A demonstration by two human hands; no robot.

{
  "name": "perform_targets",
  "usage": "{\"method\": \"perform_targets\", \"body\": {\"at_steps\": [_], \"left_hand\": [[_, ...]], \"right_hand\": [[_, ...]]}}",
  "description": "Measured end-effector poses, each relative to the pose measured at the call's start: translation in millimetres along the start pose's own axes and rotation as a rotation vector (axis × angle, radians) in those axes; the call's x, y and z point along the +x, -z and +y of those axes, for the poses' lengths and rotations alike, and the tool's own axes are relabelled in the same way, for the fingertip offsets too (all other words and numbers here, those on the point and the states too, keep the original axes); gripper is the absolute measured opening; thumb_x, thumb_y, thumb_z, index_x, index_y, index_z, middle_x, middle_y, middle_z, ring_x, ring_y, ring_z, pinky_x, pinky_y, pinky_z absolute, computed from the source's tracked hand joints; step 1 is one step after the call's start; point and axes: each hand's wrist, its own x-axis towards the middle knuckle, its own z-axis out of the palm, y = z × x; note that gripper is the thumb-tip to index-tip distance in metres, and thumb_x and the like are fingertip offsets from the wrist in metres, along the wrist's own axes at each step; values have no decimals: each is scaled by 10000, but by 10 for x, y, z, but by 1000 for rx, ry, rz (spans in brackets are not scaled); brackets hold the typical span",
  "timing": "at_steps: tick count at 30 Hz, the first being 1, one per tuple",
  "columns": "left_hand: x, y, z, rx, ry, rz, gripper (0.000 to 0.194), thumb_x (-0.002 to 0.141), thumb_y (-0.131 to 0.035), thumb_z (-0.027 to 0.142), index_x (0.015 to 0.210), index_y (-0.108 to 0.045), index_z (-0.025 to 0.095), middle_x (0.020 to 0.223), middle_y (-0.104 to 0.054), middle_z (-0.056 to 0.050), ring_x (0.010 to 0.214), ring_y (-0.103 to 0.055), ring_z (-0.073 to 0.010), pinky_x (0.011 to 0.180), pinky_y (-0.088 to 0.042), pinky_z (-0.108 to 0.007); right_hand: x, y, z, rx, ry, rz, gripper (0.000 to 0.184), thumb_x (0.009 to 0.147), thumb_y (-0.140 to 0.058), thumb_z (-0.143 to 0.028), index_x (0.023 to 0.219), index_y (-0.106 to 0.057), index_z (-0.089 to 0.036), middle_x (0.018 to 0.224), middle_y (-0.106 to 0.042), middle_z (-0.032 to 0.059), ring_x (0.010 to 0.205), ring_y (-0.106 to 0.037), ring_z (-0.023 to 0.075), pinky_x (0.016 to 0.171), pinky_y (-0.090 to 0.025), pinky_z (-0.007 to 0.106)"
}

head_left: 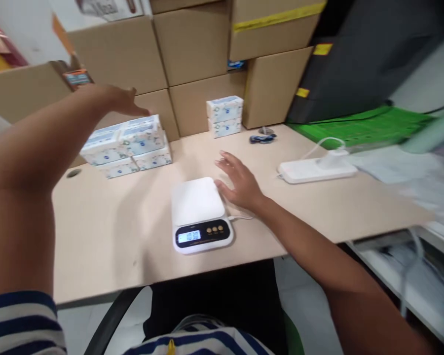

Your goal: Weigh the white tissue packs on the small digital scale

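Note:
My left hand [120, 100] reaches over the stacked white tissue packs [142, 137] at the left back. Its visible fingers are apart, with one close to the top of a pack; I cannot tell whether it touches. Beside the right edge of a white digital scale [198, 202], my right hand [242, 185] hovers low with fingers spread and holds nothing. The scale's platform is bare, and its lit display shows digits that look like 1030. Two more tissue packs [225, 117] stand stacked against the cardboard boxes.
Cardboard boxes [198, 47] line the back of the table [151, 268]. A white power strip [318, 170] with a plugged-in adapter lies at the right, near a green crate-like surface [373, 125]. A small dark item [262, 139] rests behind. The scale's cable runs rightward.

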Motion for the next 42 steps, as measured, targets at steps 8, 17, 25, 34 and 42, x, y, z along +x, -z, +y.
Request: {"method": "perform_targets", "body": {"at_steps": [8,17,25,34,42], "left_hand": [[-451,-380,-159,-56,96,-255,1270,976,-527,1023,1918,-181,244,1966,-280,-157,1813,-266,-514,1455,-240,-687],[-117,-806,2,-119,-51,-213,1470,764,-771,935,1911,-191,221,1941,-344,-191,1754,-423,-479,1420,-379,-555],[-106,-938,-88,-188,-34,-289,1805,518,-943,882,1923,-6,244,1984,-174,-215,1775,-340,-545,1398,-396,-680],[-310,-854,-32,-68,-24,-274,1767,555,-879,988,1922,-38,249,1970,-204,-252,1812,-210,-563,1418,-324,-711],[-707,-692,36,-167,-100,-253,1555,696,-825,867,1916,-67,271,1961,-210,-255,1757,-360,-545,1379,-400,-654]], "right_hand": [[54,25,-149,-13,105,35,580,1146,-644,-333,1710,-516,-287,1614,-702,212,1309,-824,346,978,-747,533],[91,55,-210,-44,131,53,585,1133,-676,-314,1698,-540,-243,1591,-717,222,1387,-781,342,1000,-725,492],[38,75,-214,-80,114,43,621,1101,-721,-334,1697,-547,-346,1645,-698,151,1502,-713,359,1195,-650,584],[2,60,-196,-112,83,13,489,1113,-697,-369,1596,-636,-330,1633,-700,149,1546,-671,384,1248,-607,646],[1,-7,-187,-162,60,84,709,1091,-710,-382,1758,-469,-384,1764,-582,136,1643,-556,416,1299,-539,695]]}}
